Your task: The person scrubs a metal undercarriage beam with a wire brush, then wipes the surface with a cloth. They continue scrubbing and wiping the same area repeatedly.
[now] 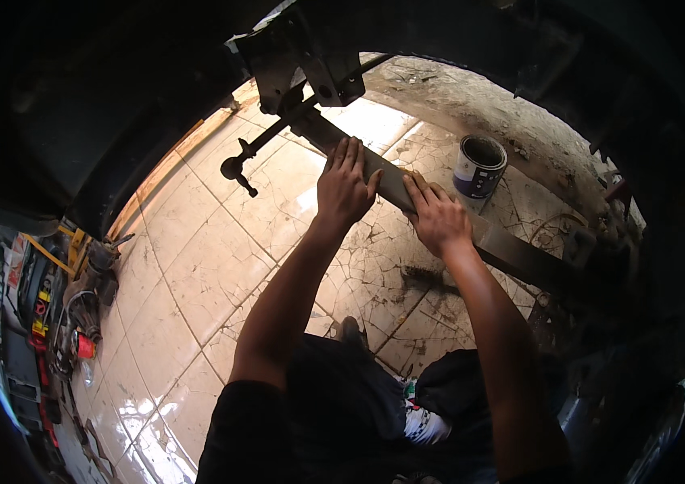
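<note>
A round open paint can is standing on the cracked tile floor at the upper right, wearing a white label with a dark blue band. A small red container with a white label is lying among the clutter at the far left. Above it, yellow and red tags are showing, too small to make out.

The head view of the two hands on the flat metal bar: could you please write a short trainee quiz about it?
1. True or false: both hands rest on the flat metal bar.
2. Which hand is nearer the open paint can: A left hand, B right hand?
3. Fill in: the floor is covered with cracked ____.

Key: 1 true; 2 B; 3 tiles.
</note>
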